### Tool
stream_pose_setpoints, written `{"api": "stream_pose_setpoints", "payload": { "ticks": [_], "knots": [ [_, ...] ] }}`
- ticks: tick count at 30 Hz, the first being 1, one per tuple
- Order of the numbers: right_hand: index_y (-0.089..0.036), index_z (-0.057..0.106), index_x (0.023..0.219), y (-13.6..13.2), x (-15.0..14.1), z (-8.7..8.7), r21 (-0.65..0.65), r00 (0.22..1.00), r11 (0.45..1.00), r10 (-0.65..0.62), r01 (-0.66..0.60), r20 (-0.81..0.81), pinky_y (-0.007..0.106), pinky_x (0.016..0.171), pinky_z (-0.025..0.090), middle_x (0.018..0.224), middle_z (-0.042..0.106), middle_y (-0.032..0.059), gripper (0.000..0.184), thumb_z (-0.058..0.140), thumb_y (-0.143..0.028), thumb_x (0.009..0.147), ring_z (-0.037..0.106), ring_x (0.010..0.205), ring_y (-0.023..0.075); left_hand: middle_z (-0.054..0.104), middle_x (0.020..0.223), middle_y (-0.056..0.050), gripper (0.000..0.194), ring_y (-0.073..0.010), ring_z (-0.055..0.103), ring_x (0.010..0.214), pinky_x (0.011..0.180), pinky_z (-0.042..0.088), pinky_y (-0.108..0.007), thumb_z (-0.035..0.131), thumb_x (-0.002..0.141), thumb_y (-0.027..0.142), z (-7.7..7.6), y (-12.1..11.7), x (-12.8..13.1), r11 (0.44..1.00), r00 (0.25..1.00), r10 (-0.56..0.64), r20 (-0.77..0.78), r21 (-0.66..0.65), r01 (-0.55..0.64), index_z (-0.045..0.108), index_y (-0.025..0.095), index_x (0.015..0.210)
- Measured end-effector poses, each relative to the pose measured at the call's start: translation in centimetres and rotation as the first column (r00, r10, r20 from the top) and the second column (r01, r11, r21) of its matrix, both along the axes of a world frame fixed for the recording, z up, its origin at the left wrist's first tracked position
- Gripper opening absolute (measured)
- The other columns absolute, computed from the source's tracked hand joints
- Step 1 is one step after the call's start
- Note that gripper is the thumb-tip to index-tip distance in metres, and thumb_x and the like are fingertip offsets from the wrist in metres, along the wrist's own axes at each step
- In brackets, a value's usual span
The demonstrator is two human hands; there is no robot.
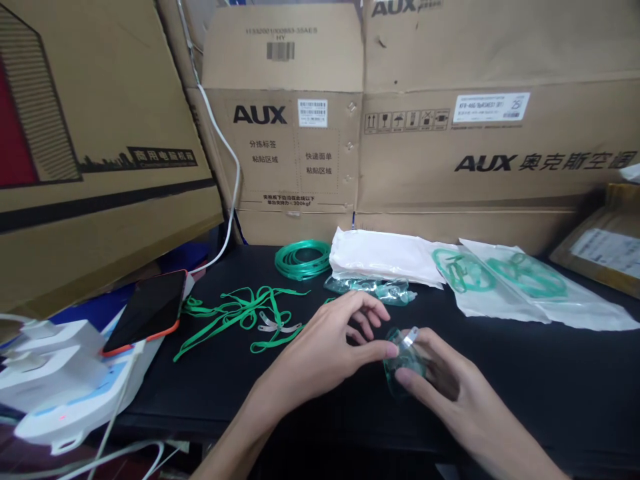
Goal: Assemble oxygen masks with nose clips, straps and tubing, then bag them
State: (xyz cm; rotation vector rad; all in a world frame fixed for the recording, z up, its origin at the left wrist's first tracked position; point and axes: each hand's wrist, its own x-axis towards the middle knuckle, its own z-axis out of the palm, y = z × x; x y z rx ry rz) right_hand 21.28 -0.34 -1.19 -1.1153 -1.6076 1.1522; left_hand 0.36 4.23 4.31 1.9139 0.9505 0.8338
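Observation:
A clear green oxygen mask point(406, 365) is in my right hand point(447, 373), whose thumb lies on its near side and whose fingers wrap round the far right. At the mask's top a small shiny metal strip point(411, 337) stands up. The thumb of my left hand point(333, 337) touches the mask's upper left edge, while its other fingers are loosely curled and apart from it. Left of that hand lie tangled green elastic straps point(240, 310) with a few loose metal strips point(277, 325) among them. A clear bag of green plastic parts point(373, 290) lies just beyond my hands.
Coiled green tubing point(303, 260) and a white package stack point(390, 257) lie at the back of the black table point(525, 380). Bagged tubing point(530, 277) is to the right. A phone point(147, 310) rests on a power strip point(85, 407) at left. Cardboard boxes point(295, 133) stand behind.

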Motion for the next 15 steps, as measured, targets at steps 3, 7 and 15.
{"api": "stream_pose_setpoints", "payload": {
  "ticks": [3,7,15],
  "knots": [
    [-0.027,0.063,0.109,0.3,-0.1,-0.6,0.014,0.999,1.0,-0.025,0.025,-0.035,0.025,0.089,0.06,0.106,0.073,0.0018,0.026,0.072,-0.044,0.092,0.073,0.104,0.0208,0.067,0.083,0.004,0.017,-0.0139,0.062,0.076,0.069,0.05,-0.023,0.08,0.088,0.035,0.2,-0.2,0.1,1.0,0.997,0.007,-0.079,0.004,-0.007,0.071,0.021,0.092],
    [-0.027,0.064,0.111,0.2,-0.2,-0.3,0.006,0.997,0.998,-0.057,0.057,-0.047,0.027,0.091,0.062,0.111,0.075,0.0032,0.03,0.077,-0.042,0.088,0.074,0.107,0.0232,0.069,0.085,0.003,0.01,-0.0136,0.058,0.076,0.07,0.045,-0.024,0.076,0.093,0.033,0.9,-0.6,0.1,0.993,0.979,-0.026,-0.201,0.11,0.049,0.079,0.024,0.094],
    [-0.026,0.068,0.096,-0.4,0.0,0.5,0.018,0.961,0.982,-0.178,0.186,-0.211,0.029,0.094,0.062,0.112,0.08,0.0063,0.02,0.072,-0.045,0.093,0.075,0.109,0.024,0.073,0.094,0.002,0.012,-0.0134,0.063,0.079,0.073,0.043,-0.025,0.07,0.098,0.028,1.3,-1.0,-0.1,0.974,0.961,-0.074,-0.268,0.189,0.128,0.08,0.023,0.099]
  ]
}}
